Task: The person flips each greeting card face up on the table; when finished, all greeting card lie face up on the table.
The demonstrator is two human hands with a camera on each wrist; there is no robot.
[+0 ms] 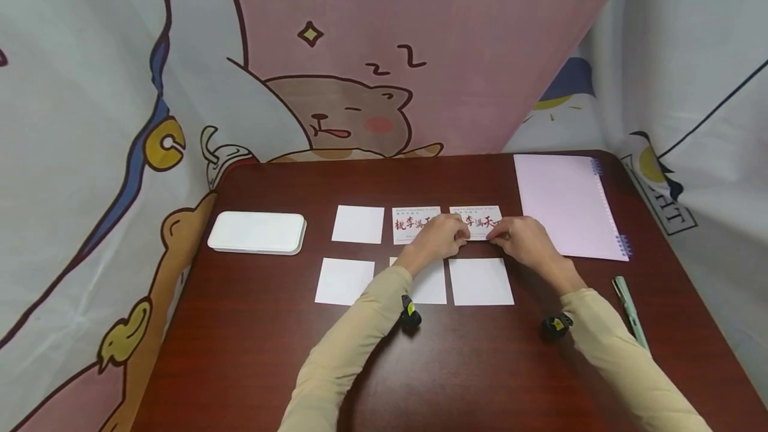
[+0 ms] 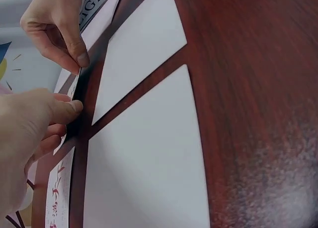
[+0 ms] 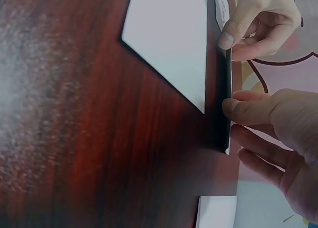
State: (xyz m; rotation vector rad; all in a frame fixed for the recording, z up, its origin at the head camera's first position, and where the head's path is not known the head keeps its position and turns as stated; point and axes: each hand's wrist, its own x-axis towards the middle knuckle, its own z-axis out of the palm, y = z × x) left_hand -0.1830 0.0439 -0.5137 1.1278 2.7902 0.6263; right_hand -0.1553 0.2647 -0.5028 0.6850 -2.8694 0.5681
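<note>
A printed card (image 1: 482,219) with red Chinese characters lies at the right end of the back row. My left hand (image 1: 441,235) pinches its near left edge between thumb and fingers, while my right hand (image 1: 528,239) pinches the near right corner. From the right wrist, that card (image 3: 229,84) appears edge-on, lifted a little off the table along its near side. Left of it is a matching printed card (image 1: 414,222), partly behind my left hand. A blank white card (image 1: 358,224) ends the row. Three blank cards (image 1: 482,282) form the front row, the middle one partly covered by my left arm.
A white case (image 1: 257,233) sits on the left of the dark red wooden table (image 1: 468,372). At the back right lies a pale pink spiral notebook (image 1: 570,205). A green pen (image 1: 631,312) is beside my right forearm. Cartoon-printed curtains (image 1: 456,19) surround the table.
</note>
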